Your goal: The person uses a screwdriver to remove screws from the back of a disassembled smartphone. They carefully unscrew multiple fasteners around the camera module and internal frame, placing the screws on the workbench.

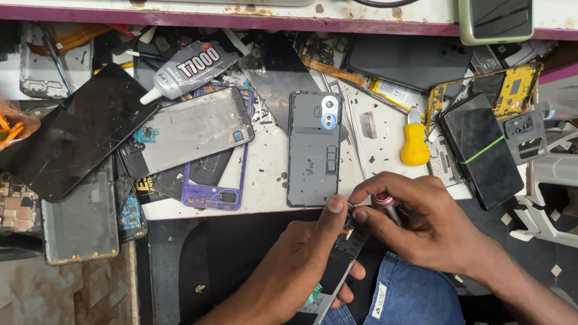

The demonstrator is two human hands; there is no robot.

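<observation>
My left hand (pixel 301 259) grips an opened dark phone body (pixel 344 253) held on edge over my lap, thumb pressed near its top. My right hand (pixel 415 222) pinches a small part at the top of that phone and also holds a thin screwdriver with a pink-ringed cap (pixel 385 201). Just beyond my hands, a grey phone back cover (pixel 313 150) with a blue camera ring lies flat on the white worktop (pixel 265 162).
Around it lie a yellow-handled tool (pixel 415 144), a glue tube (pixel 186 69), a purple phone frame (pixel 211 192), a grey metal mid-frame (pixel 186 129), a cracked black screen (pixel 78 129), a black phone with a green line (pixel 481 150) and several loose phone parts. A green-cased phone (pixel 497 18) sits on the upper shelf.
</observation>
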